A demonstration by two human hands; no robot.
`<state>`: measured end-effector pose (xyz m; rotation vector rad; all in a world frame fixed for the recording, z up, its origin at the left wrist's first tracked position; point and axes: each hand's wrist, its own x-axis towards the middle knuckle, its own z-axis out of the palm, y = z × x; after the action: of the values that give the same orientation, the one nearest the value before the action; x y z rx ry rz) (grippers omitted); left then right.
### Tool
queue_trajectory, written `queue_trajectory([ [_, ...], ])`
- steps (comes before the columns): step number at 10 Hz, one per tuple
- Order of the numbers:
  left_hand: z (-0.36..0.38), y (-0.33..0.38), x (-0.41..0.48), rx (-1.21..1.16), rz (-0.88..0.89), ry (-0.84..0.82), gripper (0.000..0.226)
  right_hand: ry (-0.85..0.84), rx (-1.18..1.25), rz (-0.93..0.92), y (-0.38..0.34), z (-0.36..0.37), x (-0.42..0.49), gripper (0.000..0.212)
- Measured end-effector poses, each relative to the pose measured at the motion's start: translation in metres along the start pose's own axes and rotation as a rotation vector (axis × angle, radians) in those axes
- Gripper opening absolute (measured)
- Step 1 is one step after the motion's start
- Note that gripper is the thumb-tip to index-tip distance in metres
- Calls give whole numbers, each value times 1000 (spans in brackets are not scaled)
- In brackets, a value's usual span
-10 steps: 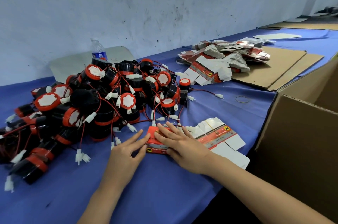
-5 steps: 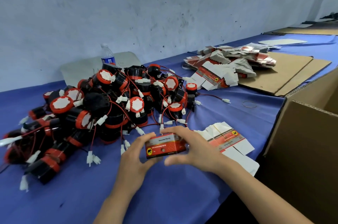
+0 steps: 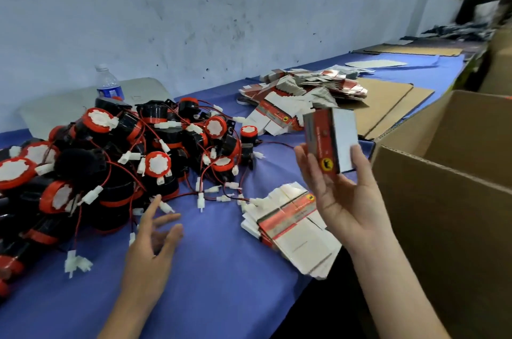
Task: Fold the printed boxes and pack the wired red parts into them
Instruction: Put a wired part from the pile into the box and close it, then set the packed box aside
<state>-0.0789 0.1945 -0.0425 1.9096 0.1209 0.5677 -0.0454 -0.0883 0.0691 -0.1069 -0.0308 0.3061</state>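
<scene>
My right hand holds a folded red and white printed box upright in the air, just left of the big cardboard carton. My left hand hovers with spread fingers over the blue cloth, close to the wires of the pile of wired red and black parts. A small stack of flat printed boxes lies on the cloth below my right hand. A bigger heap of flat boxes lies farther back.
A water bottle stands behind the pile by the wall. Brown cardboard sheets lie on the blue table behind the carton. The table's front edge runs under my right forearm.
My right hand has lifted the box up and to the right, toward the carton. My left hand has let go of the box and now hovers with spread fingers near the pile.
</scene>
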Motion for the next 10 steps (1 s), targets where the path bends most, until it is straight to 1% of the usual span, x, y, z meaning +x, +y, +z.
queue_trajectory([
  [1, 0, -3, 0, 19, 5, -10, 55, -214, 268, -192, -40, 22, -2, 57],
  [2, 0, -5, 2, 8, -11, -2, 50, -224, 428, -377, -71, 33, -1, 66],
  [3, -1, -6, 4, -4, -26, -10, 45, -216, 342, -387, -76, 28, 3, 90],
  [4, 0, -4, 1, 0, -42, -18, 39, -139, -454, -339, -51, 17, 5, 68],
  [5, 1, -1, 0, 0, -44, -29, 41, -208, -1865, -76, -25, -10, 4, 70],
  [6, 1, -1, 0, 12, -44, -35, 40, -175, -2567, 392, -5, -47, 5, 101],
  [7, 1, 0, 0, 54, -27, -51, 35, -177, -2724, 338, 12, -56, 5, 86],
  [8, 0, 3, -2, 99, -22, -54, 32, -182, -2721, 320, 7, -47, 5, 69],
  [9, 1, 8, -5, 144, 2, -55, 32, -234, -2713, 270, 0, -40, 5, 58],
  [10, 7, 18, -12, 231, 140, -95, 42, -291, -2697, 314, -2, -38, 5, 60],
])
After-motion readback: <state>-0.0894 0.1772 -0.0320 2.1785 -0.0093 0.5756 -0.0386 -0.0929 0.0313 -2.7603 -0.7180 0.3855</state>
